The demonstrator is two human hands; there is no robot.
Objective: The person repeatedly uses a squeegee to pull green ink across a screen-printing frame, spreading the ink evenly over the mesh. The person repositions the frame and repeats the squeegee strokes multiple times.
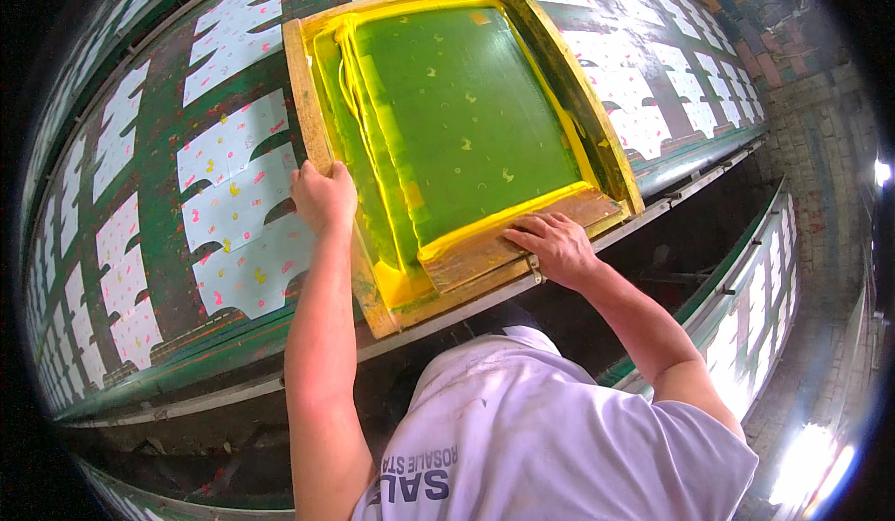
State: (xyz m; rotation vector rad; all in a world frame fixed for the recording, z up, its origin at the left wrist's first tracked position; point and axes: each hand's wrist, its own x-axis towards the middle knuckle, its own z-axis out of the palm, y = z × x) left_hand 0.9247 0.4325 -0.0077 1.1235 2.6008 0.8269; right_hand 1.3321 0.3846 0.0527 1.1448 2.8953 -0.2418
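Green, wooden-framed, the screen (466,111) is held on the tabletop (168,255) by the left hand (324,197), clamped on its left rail (309,102), while the squeegee (468,265), gripped by the right hand (557,247) at the near end, is best pressed evenly.

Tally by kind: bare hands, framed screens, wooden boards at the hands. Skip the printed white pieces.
Bare hands: 2 (left hand, right hand)
Framed screens: 1 (green screen in a wooden frame)
Wooden boards: 1 (wooden board under the right hand)
Total: 4
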